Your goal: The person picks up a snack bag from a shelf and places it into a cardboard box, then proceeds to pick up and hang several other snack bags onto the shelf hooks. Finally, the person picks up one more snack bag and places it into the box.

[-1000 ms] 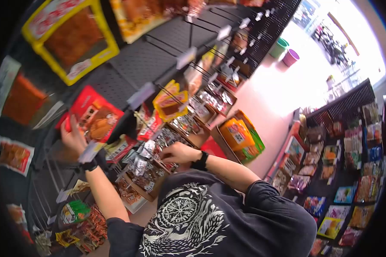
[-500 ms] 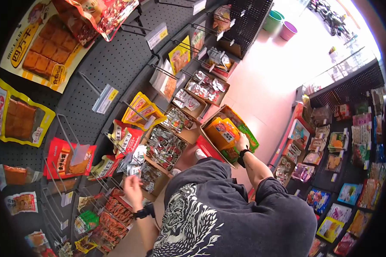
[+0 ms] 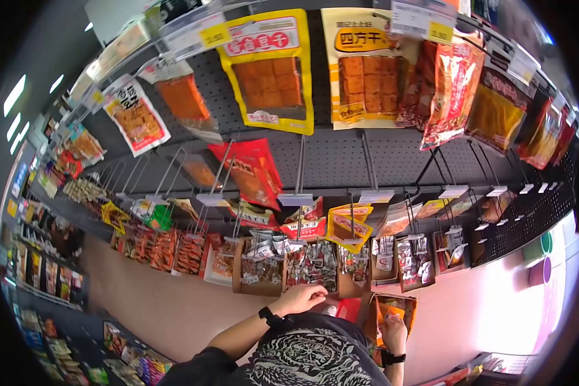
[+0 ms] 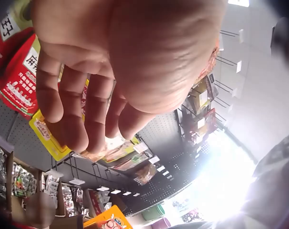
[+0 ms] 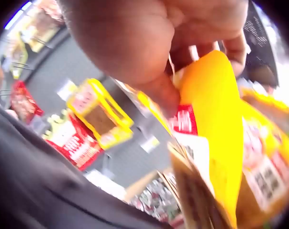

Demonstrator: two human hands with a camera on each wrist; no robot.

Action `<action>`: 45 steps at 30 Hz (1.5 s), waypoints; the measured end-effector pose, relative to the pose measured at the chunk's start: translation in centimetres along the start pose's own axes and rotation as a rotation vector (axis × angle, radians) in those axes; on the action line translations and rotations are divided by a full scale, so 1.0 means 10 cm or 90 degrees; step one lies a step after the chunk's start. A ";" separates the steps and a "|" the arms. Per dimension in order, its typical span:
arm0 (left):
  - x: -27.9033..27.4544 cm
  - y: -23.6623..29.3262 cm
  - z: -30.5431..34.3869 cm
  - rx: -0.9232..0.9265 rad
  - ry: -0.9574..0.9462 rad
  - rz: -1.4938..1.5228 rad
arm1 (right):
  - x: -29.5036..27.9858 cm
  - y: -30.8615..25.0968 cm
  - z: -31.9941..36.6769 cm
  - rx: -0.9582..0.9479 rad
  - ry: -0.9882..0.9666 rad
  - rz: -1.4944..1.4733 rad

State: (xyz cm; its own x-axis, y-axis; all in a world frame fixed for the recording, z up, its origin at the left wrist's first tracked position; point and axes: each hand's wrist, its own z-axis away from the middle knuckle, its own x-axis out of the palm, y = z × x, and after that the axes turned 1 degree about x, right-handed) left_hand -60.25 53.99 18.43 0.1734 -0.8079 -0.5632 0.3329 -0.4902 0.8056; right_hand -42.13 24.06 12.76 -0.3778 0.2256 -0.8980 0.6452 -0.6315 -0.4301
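My right hand [image 3: 394, 336] reaches down to an open cardboard box [image 3: 371, 316] on the right. In the right wrist view, its thumb and fingers pinch the upper edge of a yellow-orange snack packet [image 5: 214, 119]. Another yellow packet [image 5: 266, 164] with a barcode lies beside it. My left hand [image 3: 302, 299] hovers before my body, below the row of snack boxes; the left wrist view shows its fingers [image 4: 73, 112] loosely bent with nothing in them. A red snack packet [image 3: 254, 177] hangs tilted on a shelf hook above.
Hooks with price tags jut from a perforated shelf wall [image 3: 367, 151]. Yellow-edged packets [image 3: 349, 226] hang low in the middle. Cardboard boxes of small wrapped snacks [image 3: 312, 265] line the bottom shelf. Behind on the left stands another snack rack [image 3: 48, 273].
My left hand has let go of the red packet, now hanging on the shelf, and drawn back toward my body. My right hand has moved from the small snacks to the box. The head view has turned.
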 end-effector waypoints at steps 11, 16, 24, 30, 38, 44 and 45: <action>-0.57 0.41 -0.05 0.147 -0.076 0.444 | -1.49 -1.91 -0.99 -0.500 -0.133 -0.307; -1.07 0.29 0.03 0.096 0.211 0.205 | -1.01 -2.28 -1.28 -0.183 -0.043 -0.549; -1.55 0.17 -0.37 0.111 0.407 0.319 | -0.46 -2.57 -1.74 -0.021 0.031 -0.772; -1.68 0.24 -0.48 0.111 0.341 0.415 | -0.58 -2.68 -1.81 -0.017 0.118 -0.776; -1.83 0.49 -0.61 0.196 0.356 0.465 | -0.81 -2.79 -1.98 -0.047 0.138 -0.873; -1.92 0.40 -0.79 0.195 0.411 0.399 | -0.73 -2.80 -2.25 -0.070 0.184 -0.893; -1.93 0.40 -0.79 0.197 0.408 0.391 | -0.74 -2.80 -2.26 -0.071 0.180 -0.895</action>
State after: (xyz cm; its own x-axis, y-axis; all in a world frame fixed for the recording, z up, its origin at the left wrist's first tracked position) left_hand -54.94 70.26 31.05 0.7444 -0.6653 0.0575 -0.2322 -0.1771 0.9564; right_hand -42.38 56.83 29.37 -0.5998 0.7470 0.2866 -0.0918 0.2916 -0.9521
